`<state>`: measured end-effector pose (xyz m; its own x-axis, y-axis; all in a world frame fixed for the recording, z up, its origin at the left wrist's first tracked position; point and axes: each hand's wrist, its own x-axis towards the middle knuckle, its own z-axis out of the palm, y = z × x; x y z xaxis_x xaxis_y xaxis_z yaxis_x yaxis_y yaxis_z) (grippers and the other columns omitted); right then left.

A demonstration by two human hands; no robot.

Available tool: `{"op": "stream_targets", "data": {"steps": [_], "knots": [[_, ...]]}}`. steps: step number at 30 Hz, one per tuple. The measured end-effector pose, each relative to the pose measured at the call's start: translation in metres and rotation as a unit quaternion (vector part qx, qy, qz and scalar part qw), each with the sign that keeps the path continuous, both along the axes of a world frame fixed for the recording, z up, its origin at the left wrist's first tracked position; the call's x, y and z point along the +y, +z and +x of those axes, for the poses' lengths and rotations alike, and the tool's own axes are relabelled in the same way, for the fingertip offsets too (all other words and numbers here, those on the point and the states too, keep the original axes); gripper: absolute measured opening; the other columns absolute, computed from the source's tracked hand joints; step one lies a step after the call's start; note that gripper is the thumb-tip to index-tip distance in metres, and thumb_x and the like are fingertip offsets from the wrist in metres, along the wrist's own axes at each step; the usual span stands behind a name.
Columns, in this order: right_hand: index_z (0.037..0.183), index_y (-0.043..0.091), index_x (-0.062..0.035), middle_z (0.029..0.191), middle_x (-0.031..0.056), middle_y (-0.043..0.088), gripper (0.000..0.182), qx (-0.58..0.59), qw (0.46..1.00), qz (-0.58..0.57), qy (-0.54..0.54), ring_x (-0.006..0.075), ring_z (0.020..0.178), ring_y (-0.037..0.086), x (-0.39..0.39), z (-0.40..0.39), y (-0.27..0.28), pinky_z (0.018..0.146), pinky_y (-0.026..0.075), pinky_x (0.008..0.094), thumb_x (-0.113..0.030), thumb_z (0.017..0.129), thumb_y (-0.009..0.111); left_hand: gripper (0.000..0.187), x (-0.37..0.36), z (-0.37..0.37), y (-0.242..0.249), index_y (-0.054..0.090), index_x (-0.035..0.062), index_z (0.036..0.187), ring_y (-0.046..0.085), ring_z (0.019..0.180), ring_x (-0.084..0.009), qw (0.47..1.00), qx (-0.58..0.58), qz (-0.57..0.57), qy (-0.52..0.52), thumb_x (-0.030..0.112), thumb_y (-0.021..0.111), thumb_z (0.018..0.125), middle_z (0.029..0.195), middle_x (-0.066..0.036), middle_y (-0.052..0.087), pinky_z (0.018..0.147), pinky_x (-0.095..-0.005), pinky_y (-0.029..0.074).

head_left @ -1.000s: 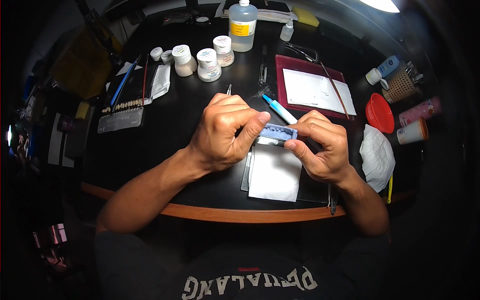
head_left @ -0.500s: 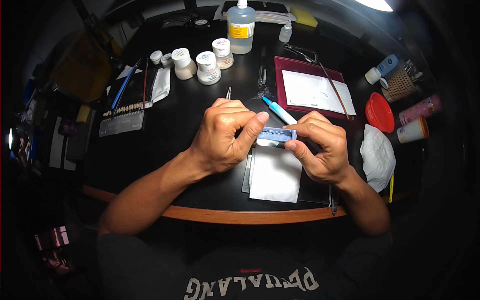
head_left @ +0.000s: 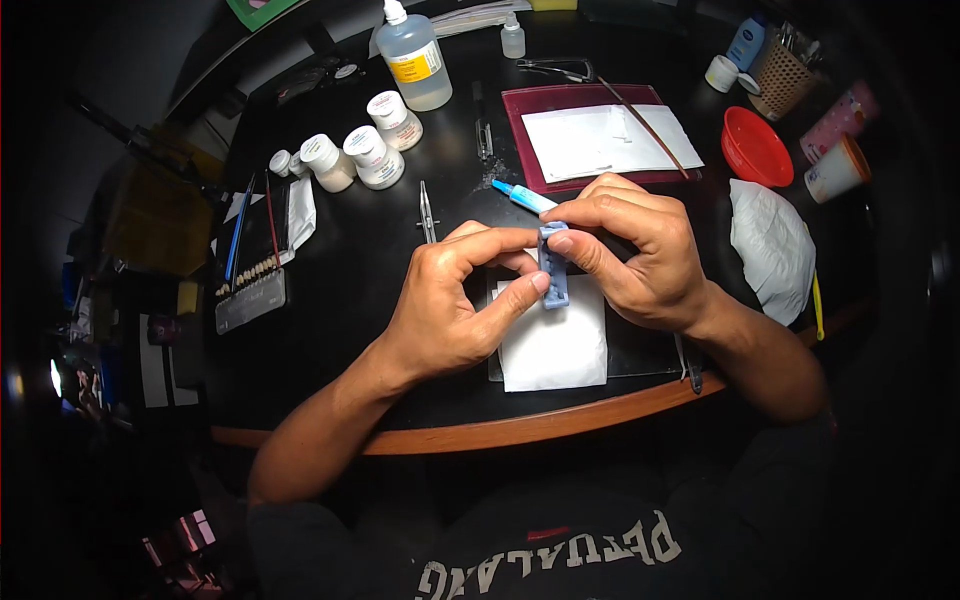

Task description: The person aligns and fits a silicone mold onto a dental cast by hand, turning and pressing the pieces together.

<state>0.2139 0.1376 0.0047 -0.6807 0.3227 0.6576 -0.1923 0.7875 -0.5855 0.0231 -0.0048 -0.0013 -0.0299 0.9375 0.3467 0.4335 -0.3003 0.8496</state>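
A small blue-grey dental mould (head_left: 555, 288), long and narrow with a row of tooth-like shapes along it, stands lengthwise between my hands. My left hand (head_left: 455, 290) pinches its left side, thumb towards the lower end and index finger near the upper end. The upper end is gripped by the thumb and index finger of my right hand (head_left: 645, 250). Beneath the mould lies a folded white paper towel (head_left: 555, 350) on a dark slab. A blue-and-white tube (head_left: 525, 197) lies just beyond my right fingers. Tweezers (head_left: 428, 212) rest beyond my left hand.
Several white-lidded jars (head_left: 373, 158) and a large bottle (head_left: 415, 65) stand at the back left. A maroon tray (head_left: 515, 110) with white paper and a brush is behind my right hand. To the right are a red bowl (head_left: 755, 150) and crumpled tissue (head_left: 770, 240).
The mould has turned from lying crosswise to pointing away from me. My left fingers have shifted onto its side. The whole view has swung slightly.
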Motion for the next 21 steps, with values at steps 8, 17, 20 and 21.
{"op": "stream_targets", "data": {"steps": [8, 17, 20, 21], "knots": [[0.125, 0.075, 0.0024, 0.096, 0.0132, 0.077, 0.042, 0.02, 0.999, -0.037, 0.03, 0.021, 0.087, 0.07, -0.003, 0.002, 0.004, 0.064, 0.054, 0.0316, -0.013, 0.088, 0.087, 0.023, 0.0, -0.005, -0.003, 0.076, -0.0011, 0.116, 0.073, 0.093, -0.0119, 0.992, -0.116, -0.014, 0.038, 0.009, 0.083, 0.096, 0.1, -0.009, 0.08, 0.083, -0.0287, 0.055], [0.112, 0.079, 0.0039, 0.088, 0.0116, 0.075, 0.038, 0.001, 0.999, 0.021, 0.034, 0.0205, 0.08, 0.069, -0.001, 0.003, 0.003, 0.061, 0.051, 0.0321, -0.007, 0.077, 0.091, 0.018, -0.004, -0.002, 0.001, 0.067, -0.0026, 0.109, 0.075, 0.098, -0.0129, 0.954, -0.292, -0.053, 0.033, 0.003, 0.081, 0.099, 0.104, -0.012, 0.079, 0.09, -0.0281, 0.06], [0.109, 0.079, 0.0057, 0.089, 0.0128, 0.075, 0.034, 0.01, 0.999, 0.021, 0.038, 0.0204, 0.081, 0.069, -0.001, 0.003, 0.003, 0.06, 0.053, 0.0303, -0.005, 0.078, 0.089, 0.021, -0.003, -0.002, 0.001, 0.066, -0.0033, 0.113, 0.076, 0.099, -0.0137, 0.954, -0.295, -0.043, 0.034, 0.002, 0.081, 0.098, 0.105, -0.013, 0.079, 0.091, -0.0287, 0.06], [0.109, 0.079, 0.0063, 0.089, 0.0132, 0.075, 0.033, 0.012, 0.999, 0.019, 0.038, 0.0203, 0.082, 0.069, -0.001, 0.002, 0.003, 0.06, 0.053, 0.0296, -0.004, 0.079, 0.088, 0.023, -0.003, -0.002, 0.002, 0.066, -0.0035, 0.114, 0.076, 0.099, -0.014, 0.954, -0.296, -0.04, 0.036, 0.002, 0.081, 0.098, 0.105, -0.013, 0.079, 0.092, -0.0289, 0.06]]}}
